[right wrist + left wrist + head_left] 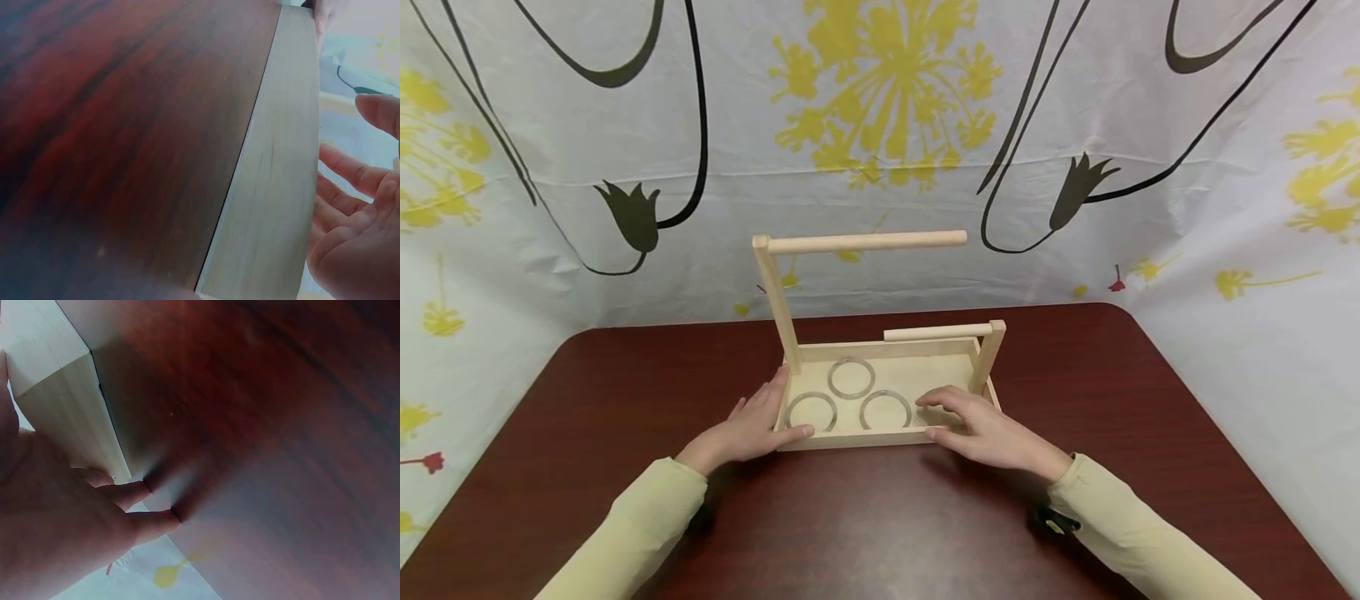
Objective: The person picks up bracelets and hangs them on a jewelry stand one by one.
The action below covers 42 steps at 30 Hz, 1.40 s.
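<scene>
A shallow pale wooden tray (859, 439) sits on the table, long side toward me. Three clear rings lie flat in it: one at the back (851, 359), one front left (812, 394) and one front centre (886, 392). My left hand (752, 427) rests at the tray's left end, thumb on the front rim, fingers stretched along the side wall. In the left wrist view, its fingertips (178, 517) reach down to the tabletop. My right hand (996, 432) hovers over the tray's right end with nothing in it, thumb near the front rim, fingers loosely bent.
A tall post (778, 304) at the tray's left carries a long rod (868, 242) pointing right. At the right, a shorter post (988, 358) bears a shorter rod (937, 332) pointing left. Around the dark red table (865, 525) hangs a patterned white cloth (880, 200).
</scene>
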Available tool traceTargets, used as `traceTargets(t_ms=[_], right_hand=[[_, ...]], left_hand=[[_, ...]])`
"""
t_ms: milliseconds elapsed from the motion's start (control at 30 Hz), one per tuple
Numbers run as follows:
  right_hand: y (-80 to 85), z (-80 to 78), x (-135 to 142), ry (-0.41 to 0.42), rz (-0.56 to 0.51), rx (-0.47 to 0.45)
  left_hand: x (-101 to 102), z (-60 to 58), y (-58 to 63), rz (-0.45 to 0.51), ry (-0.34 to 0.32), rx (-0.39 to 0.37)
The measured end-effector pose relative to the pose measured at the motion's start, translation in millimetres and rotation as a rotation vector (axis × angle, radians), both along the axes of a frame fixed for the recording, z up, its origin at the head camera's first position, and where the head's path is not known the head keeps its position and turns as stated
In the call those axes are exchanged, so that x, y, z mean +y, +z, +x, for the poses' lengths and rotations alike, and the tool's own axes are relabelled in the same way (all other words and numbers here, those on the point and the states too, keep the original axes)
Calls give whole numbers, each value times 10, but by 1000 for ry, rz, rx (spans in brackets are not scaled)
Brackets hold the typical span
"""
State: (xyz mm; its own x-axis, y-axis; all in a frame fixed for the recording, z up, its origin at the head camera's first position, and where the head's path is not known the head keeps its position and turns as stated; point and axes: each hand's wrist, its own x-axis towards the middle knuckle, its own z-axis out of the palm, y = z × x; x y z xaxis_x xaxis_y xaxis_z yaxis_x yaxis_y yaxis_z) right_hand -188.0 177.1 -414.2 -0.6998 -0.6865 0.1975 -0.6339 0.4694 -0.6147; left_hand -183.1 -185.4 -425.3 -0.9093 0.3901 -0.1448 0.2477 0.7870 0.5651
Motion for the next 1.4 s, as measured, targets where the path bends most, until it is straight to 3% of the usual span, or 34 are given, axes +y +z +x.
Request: traceTargets(t_ms=[233,467,967,1400], right_hand=[[-23,-66,-132,47,19,79],[-15,-124,-248,74,57,92],[-10,-206,-403,-15,198,30],[-45,-274,-479,-11,220,-28]], left_hand=[[-25,-33,-72,-6,12,-3],[10,1,21,7,-4,-22],[24,1,45,11,-5,-19],[15,5,41,10,-2,-7]])
